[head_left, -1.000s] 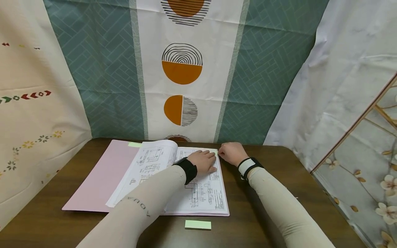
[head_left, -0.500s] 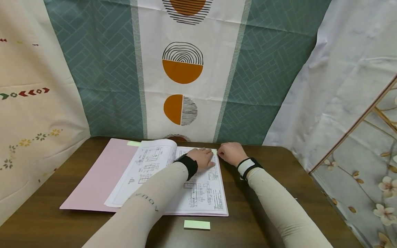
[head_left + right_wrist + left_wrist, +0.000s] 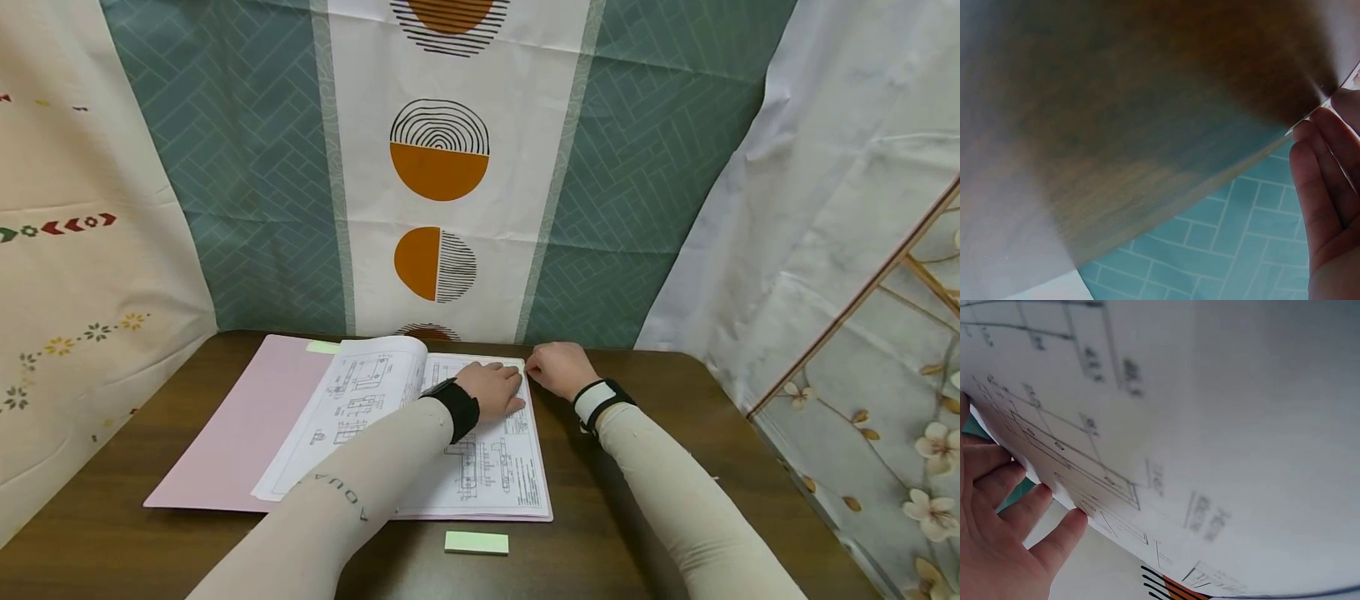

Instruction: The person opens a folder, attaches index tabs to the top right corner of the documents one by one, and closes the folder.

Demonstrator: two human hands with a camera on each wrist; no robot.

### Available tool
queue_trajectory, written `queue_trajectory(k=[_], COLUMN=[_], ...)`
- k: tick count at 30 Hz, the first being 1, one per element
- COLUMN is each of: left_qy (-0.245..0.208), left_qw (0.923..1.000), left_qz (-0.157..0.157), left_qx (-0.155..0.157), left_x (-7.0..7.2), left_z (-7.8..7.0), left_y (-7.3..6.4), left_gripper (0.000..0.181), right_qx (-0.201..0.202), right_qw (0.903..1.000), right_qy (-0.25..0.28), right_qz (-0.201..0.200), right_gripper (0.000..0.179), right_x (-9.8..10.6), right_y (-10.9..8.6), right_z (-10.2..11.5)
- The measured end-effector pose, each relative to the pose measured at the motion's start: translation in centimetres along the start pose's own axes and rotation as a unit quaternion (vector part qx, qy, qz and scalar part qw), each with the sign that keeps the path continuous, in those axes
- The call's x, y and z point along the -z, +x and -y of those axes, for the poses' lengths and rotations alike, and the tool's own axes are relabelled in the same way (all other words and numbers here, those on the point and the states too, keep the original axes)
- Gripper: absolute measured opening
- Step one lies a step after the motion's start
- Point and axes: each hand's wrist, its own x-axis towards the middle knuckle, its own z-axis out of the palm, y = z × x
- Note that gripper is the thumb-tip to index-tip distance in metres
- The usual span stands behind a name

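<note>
One pink folder (image 3: 213, 446) lay open on the dark wooden counter (image 3: 607, 542) as I watched the feeds from my remote seat. Its technical drawings (image 3: 495, 496) were bound inside, one leaf (image 3: 318, 450) curled over to the left, partly covering the bare cover. I saw the left hand (image 3: 490, 391) resting on the right-hand sheet, fingers extended and a little spread; the left wrist view showed fingertips touching the paper. The right hand (image 3: 561, 369) was at that sheet's upper right corner, thumb and fingertips close together; I could not tell whether they pinched anything. A green sticky tab (image 3: 323, 347) sat on the folder's top left edge. Just beside the folder's near edge, I made out a green sticky-note pad (image 3: 476, 543).
</note>
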Motion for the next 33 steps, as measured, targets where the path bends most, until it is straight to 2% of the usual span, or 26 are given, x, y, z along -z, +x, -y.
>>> queue_trajectory(k=[5,11,16,22,26,29,33], left_qy=[-0.015,-0.029,-0.032,-0.011,0.012,0.024,0.02], left_qw=[0.9997,0.9977,0.9961,0.9946,0.9948,0.9951,0.996], left_qz=[-0.009,-0.001,0.001,0.012,-0.005,-0.023,-0.053], left_qx=[0.018,0.061,0.082,0.102,0.101,0.094,0.07], left_x=[0.3,1.4,1.7,2.1,2.0,2.2,2.2], left_z=[0.0,-0.1,-0.3,-0.9,-1.3,-1.5,-1.2], left_y=[-0.1,-0.4,-0.5,-0.6,-1.0,-2.1,-5.0], left_gripper=[0.062,0.064,0.063,0.065,0.064,0.061,0.056], right_qx=[-0.001,-0.003,-0.001,-0.01,-0.015,-0.013,0.0], right_qw=[1.0,0.9999,0.9999,0.9995,0.9991,0.9997,0.9999], right_qy=[-0.004,-0.009,-0.013,-0.007,0.003,0.007,0.011], right_qz=[0.008,0.005,0.004,0.03,0.039,0.019,-0.003], right_gripper=[0.01,0.009,0.008,0.009,0.015,0.018,0.018], right_x=[0.1,0.1,0.1,0.7,1.3,2.0,3.1], right_y=[0.1,0.1,0.1,0.1,-0.6,-1.4,-2.6], right_z=[0.0,0.1,0.2,0.5,1.0,1.6,2.9])
